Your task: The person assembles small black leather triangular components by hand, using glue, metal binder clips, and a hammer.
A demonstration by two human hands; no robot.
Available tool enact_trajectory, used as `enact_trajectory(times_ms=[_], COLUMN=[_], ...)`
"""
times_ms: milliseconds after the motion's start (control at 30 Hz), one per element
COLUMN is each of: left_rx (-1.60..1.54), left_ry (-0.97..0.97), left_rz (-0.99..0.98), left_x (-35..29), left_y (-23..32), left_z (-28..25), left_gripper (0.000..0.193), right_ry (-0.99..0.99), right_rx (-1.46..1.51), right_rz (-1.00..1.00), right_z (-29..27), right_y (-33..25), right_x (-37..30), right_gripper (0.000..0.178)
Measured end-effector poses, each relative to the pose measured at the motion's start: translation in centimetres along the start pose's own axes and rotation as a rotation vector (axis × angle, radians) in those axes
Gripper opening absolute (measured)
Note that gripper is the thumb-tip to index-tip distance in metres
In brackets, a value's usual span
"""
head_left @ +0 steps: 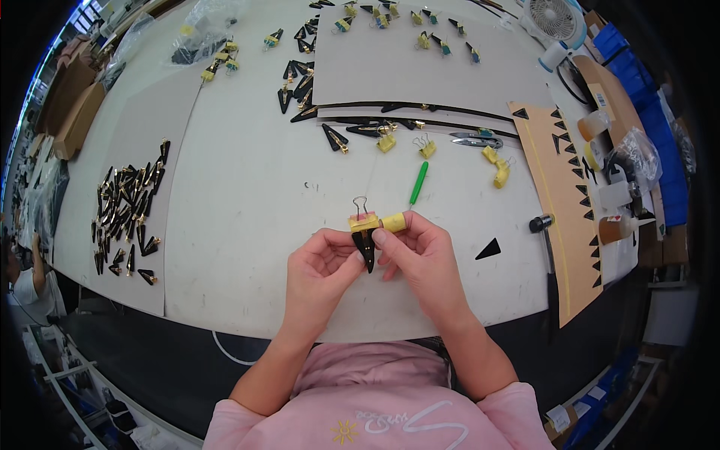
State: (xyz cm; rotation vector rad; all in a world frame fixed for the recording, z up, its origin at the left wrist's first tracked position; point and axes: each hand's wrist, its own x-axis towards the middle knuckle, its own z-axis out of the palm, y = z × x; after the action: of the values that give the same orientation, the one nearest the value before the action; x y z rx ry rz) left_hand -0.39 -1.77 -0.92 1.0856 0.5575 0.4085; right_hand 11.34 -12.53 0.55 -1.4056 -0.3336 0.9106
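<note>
1. The left hand (313,271) is closed lightly on a black pointed piece (364,247), pinching its side and lower part between thumb and fingers.
2. The right hand (429,259) grasps the same piece from the other side, its thumb near the wide end; a yellow wrap (393,222) is at the index fingertip.
3. The piece is held over the near middle of the table (240,225), narrow end toward the person. A yellow clip (364,222) is at its wide end, wire handles pointing away.
4. Just beyond the right hand lies a green-handled tool (419,180), its thin tip toward the hands. A flat black triangle (488,249) lies to the right.
5. Farther out are two loose yellow clips, a pair of snips (478,140) and some yellow tubes (496,166).
6. At the right edge, a brown board (559,217) carries a row of small black triangles, with bottles beside it.
7. Well to the left, a heap of black and gold pieces (127,199) lies on a grey sheet (154,112).
8. At the far side, clipped pieces rest on a grey board (367,75), near a fan (553,20).
</note>
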Motion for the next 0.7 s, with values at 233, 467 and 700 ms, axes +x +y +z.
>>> enact_trajectory(times_ms=[233,467,700], left_rx=[-0.018,-0.018,-0.010], left_ry=[-0.037,-0.004,-0.004], left_rz=[0.001,0.005,0.009], left_x=[-0.02,0.13,0.09], left_y=[0.13,0.09,0.00], left_z=[-0.09,-0.07,-0.10], left_gripper=[0.014,0.014,0.015], right_ry=[-0.020,-0.082,-0.119], right_rx=[0.041,0.148,0.139], right_rz=[0.035,0.027,0.013], right_z=[0.11,-0.72,-0.87], right_y=[-0.24,0.39,0.49], right_x=[0.44,0.28,0.21], right_gripper=[0.016,0.019,0.021])
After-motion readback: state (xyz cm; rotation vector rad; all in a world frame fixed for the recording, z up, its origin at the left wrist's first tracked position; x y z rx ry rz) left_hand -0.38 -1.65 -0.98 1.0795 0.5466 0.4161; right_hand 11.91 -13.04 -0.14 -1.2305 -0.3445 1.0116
